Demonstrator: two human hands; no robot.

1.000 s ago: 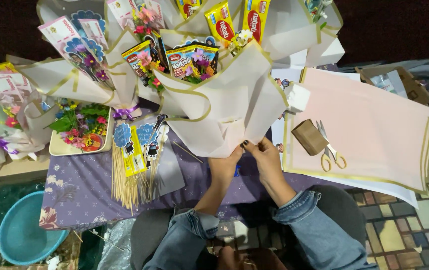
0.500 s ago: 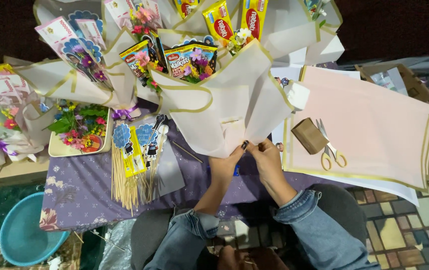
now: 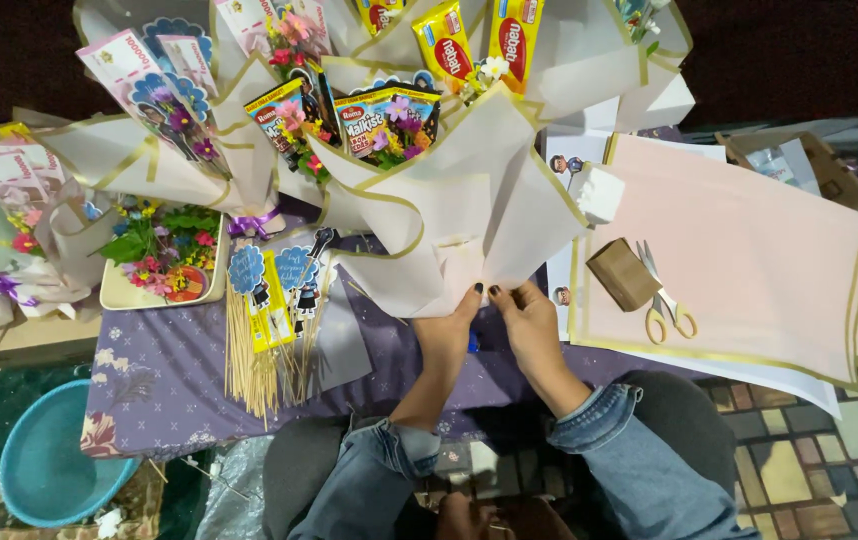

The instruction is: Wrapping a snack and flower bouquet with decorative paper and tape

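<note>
Head view, looking down on a low table with a purple floral cloth (image 3: 159,370). Both hands meet at the lower point of a wrapped bouquet (image 3: 459,210) of cream paper edged in gold, which lies at table centre with snack packets and small flowers fanning out at its far end. The left hand (image 3: 447,335) pinches the paper's lower left fold, fingers closed narrow on it; the right hand (image 3: 529,325) grips the adjoining fold from the right, likewise closed on paper. The wrap looks light and thin, stiff enough to hold a crease but likely to crumple or tear under a hard pinch; the gathered base, where layers overlap, appears the soundest hold, since the top is probably loaded and front-heavy. To the right lies a stack of pink sheets (image 3: 749,250) bearing gold-handled scissors (image 3: 664,300) and a small brown box (image 3: 624,273). To the left, a bundle of wooden skewers (image 3: 264,350) with paper toppers, a tray of artificial flowers (image 3: 159,260), and a teal basin (image 3: 49,470) on the floor.
</note>
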